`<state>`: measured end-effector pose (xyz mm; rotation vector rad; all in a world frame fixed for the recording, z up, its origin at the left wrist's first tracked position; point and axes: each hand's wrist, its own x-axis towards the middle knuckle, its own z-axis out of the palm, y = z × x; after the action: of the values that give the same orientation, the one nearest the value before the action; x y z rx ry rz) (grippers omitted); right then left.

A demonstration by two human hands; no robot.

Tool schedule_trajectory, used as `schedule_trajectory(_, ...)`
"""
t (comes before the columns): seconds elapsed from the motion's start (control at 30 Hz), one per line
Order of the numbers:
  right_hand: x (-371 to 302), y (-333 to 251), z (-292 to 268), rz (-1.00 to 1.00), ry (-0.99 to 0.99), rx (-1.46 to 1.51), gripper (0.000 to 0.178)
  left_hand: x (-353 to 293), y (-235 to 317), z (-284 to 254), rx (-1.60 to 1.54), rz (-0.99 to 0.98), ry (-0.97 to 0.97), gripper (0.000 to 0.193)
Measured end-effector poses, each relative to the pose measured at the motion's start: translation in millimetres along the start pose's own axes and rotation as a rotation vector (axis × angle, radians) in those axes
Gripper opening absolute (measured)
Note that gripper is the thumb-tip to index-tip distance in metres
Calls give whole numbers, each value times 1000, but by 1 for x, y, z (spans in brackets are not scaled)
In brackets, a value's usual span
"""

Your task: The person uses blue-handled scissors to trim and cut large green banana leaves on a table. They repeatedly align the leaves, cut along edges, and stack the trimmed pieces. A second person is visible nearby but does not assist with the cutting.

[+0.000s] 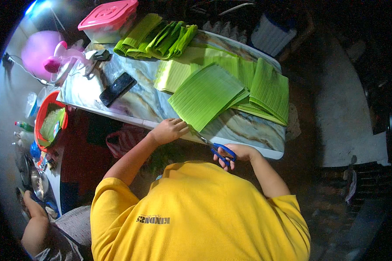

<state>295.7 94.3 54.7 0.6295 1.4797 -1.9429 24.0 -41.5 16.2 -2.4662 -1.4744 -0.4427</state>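
Note:
My right hand (234, 155) has its fingers through the handles of blue-handled scissors (222, 152). The scissors' blades point up and left to the near edge of a cut banana leaf piece (209, 96). At that edge, my left hand (170, 130) is closed on the leaf's near corner, its fingertips partly hidden. Under and beyond this piece lie more flat banana leaf pieces (269, 89), overlapping on the marbled table (148, 114). Folded banana leaves (157, 37) are bundled at the table's far side.
A black phone (118, 89) lies left of the leaves. At the far left stand a pink-lidded container (109, 16) and a pink fan (52, 61). An orange basin (41, 126) is beyond the table's left end. Another person's arm (35, 222) shows at lower left.

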Motion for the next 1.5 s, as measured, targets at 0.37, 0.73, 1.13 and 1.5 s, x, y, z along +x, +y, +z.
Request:
schedule_trajectory(0.37,2,-13,1,9,65,58,66,-10,8,10,-63,-120,68,24)
schedule_trajectory(0.73,-5,15,-7,-25,46,132,41,-5,9,8,-57,-144,32,24)
schedule_trajectory(1.13,6,6,10,-8,-1,130,43,-7,9,6,-20,-131,7,24)
schedule_trajectory(1.5,9,3,20,-21,63,174,56,-12,19,10,-4,-235,153,18)
